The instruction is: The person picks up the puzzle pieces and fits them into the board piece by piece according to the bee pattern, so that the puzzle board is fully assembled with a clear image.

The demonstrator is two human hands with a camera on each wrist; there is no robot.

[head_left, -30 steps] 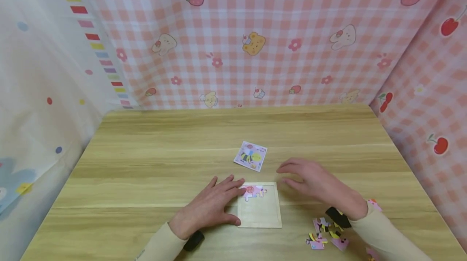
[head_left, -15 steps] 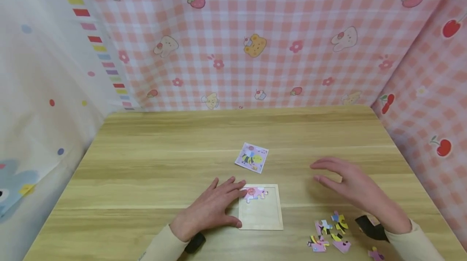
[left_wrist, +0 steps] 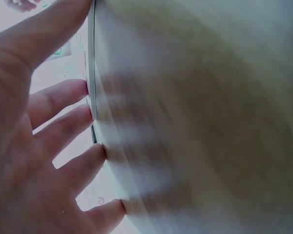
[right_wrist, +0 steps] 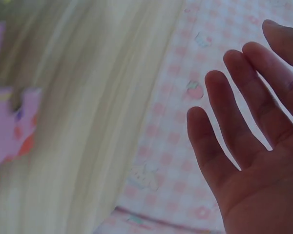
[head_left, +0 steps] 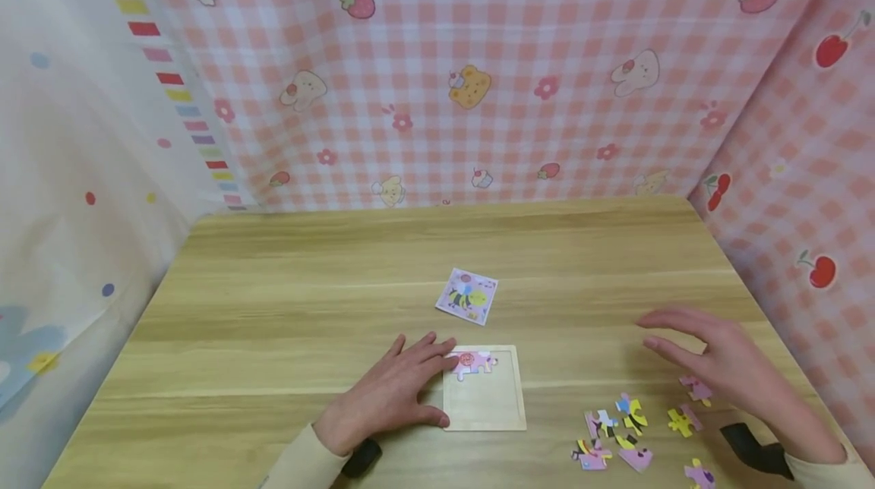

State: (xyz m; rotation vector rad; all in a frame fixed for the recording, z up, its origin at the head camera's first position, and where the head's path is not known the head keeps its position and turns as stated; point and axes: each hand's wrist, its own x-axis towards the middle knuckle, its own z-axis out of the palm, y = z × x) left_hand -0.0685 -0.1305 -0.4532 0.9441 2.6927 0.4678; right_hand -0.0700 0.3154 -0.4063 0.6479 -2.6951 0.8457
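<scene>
In the head view, a square wooden puzzle tray lies on the table, with joined pink pieces along its top left inside edge. My left hand rests at the tray's left side, fingers spread and thumb near the lower left corner. My right hand hovers over the table at the right, fingers loosely bent, holding nothing. Below and left of it lie loose jigsaw pieces, among them a yellow and pink piece, a pink piece and a bee-striped piece. The right wrist view shows a pink piece near that hand.
A small picture card of a bee lies behind the tray. Another loose piece sits near the front edge of the view. Pink checked cloth hangs behind the wooden table, and more cloth hangs on both sides.
My right hand has moved right, away from the tray, uncovering several loose pieces on the table. The left hand stays at the tray's left side.
</scene>
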